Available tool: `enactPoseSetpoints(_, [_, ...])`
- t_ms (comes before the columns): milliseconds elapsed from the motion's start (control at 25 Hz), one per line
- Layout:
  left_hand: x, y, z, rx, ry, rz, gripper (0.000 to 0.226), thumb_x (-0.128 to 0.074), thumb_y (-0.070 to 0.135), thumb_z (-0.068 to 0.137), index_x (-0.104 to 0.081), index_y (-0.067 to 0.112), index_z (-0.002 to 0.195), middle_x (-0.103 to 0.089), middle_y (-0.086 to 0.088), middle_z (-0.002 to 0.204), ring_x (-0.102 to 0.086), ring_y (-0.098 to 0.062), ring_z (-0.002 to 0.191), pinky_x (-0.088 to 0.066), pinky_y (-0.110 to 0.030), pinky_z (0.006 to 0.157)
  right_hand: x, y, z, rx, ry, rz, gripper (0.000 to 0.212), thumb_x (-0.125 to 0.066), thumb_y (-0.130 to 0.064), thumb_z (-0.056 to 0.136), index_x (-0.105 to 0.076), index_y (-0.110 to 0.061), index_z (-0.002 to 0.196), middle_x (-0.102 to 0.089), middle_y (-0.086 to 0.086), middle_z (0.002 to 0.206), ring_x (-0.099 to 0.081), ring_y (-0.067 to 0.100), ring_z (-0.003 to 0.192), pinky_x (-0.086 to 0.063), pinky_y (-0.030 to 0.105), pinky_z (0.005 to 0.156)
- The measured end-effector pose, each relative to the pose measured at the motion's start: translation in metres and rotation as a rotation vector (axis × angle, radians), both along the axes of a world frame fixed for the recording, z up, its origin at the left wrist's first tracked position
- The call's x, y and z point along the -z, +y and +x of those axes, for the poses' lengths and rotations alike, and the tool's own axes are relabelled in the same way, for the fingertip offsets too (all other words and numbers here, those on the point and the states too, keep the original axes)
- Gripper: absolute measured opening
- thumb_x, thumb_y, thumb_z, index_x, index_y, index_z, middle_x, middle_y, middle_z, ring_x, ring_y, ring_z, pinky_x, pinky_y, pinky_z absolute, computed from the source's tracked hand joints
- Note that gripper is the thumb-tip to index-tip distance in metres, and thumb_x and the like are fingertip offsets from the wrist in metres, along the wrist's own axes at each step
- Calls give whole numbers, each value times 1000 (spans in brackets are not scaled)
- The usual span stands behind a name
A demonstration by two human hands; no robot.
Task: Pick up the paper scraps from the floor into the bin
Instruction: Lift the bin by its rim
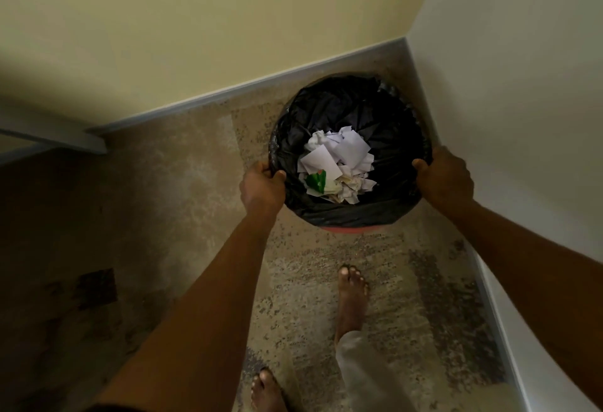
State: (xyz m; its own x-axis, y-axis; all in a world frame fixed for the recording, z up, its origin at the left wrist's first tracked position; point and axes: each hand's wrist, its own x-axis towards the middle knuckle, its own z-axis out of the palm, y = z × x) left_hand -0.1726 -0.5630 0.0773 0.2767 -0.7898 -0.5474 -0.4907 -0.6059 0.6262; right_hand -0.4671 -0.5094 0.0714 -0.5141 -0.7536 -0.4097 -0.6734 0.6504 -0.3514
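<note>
1. The bin (pixel 350 216) rim is gripped at its left edge by the left hand (pixel 262 188), fingers curled over the black liner (pixel 326 108).
2. White paper scraps (pixel 339 167) are seen piled inside the bin.
3. The right edge is gripped likewise by the right hand (pixel 445 178).
4. If the bin is tilted, scraps could be spilled; if the liner is tugged, it could be pulled off the rim.

Mottled beige carpet (pixel 182 183); lined bin (pixel 352 216) seemingly resting on it; two bare feet (pixel 352 297).

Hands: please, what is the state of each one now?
Left hand: closed, gripping the rim of the bin.
Right hand: closed, gripping the bin's rim.
</note>
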Motion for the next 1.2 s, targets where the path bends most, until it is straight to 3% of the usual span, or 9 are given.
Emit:
enactPoseSetpoints(80, [-1,-19,-25,32,-2,-10,13,-66,16,93,-67,11,105,-71,-5,95,-67,-26,91,-57,-41,85,-1,-20,-24,-29,40,24,39,-50,-35,98,-49,1,112,-58,26,108,-58,43,96,-39,38,69])
enactPoseSetpoints(240, [4,-52,-55,71,-26,-15,5,-63,15,95,-60,17,92,-63,-1,84,-62,-23,80,-49,-29,70,3,-57,-53,-67,66,45,35,-47,-32,97,-47,1,110,-58,27,111,-58,44,97,-43,41,74])
enactPoseSetpoints(400, [14,-77,-74,91,-37,-20,5,-63,16,94,-63,17,89,-68,-3,86,-66,-24,84,-56,-33,77,9,-84,-71,-65,81,27,34,-48,-28,97,-47,2,111,-57,28,112,-58,44,96,-43,41,72])
enactPoseSetpoints(520, [22,-92,-82,97,-21,-14,4,-65,17,93,-68,14,95,-72,-8,92,-70,-28,86,-61,-47,79,15,-95,-81,-57,69,31,34,-48,-28,97,-48,2,112,-58,26,112,-58,42,97,-42,40,71])
enactPoseSetpoints(720, [29,-102,-88,152,-97,-22,17,-65,18,94,-71,9,107,-73,-10,100,-70,-29,89,-61,-46,80,24,-96,-86,-45,50,55,33,-49,-28,97,-49,2,112,-58,26,112,-59,41,95,-44,39,70])
enactPoseSetpoints(1000, [36,-110,-81,191,-56,1,21,-65,18,94,-69,9,113,-72,-11,103,-69,-30,94,-60,-48,83,22,-108,-86,-76,32,117,34,-52,-29,96,-49,1,112,-57,25,113,-58,39,97,-44,37,69])
enactPoseSetpoints(1120, [37,-111,-78,253,-103,-8,26,-63,22,95,-66,7,116,-71,-11,108,-68,-31,96,-59,-42,80,19,-104,-83,-33,24,79,44,-50,-32,96,-43,0,125,-56,25,119,-57,39,100,-46,39,72])
enactPoseSetpoints(1200, [30,-101,-80,304,-219,-45,35,-56,25,99,-56,3,126,-64,-14,120,-61,-31,105,-52,-34,76,16,-95,-74,-56,104,-13,60,-48,-37,96,-28,-4,142,-50,23,132,-52,39,112,-47,44,83])
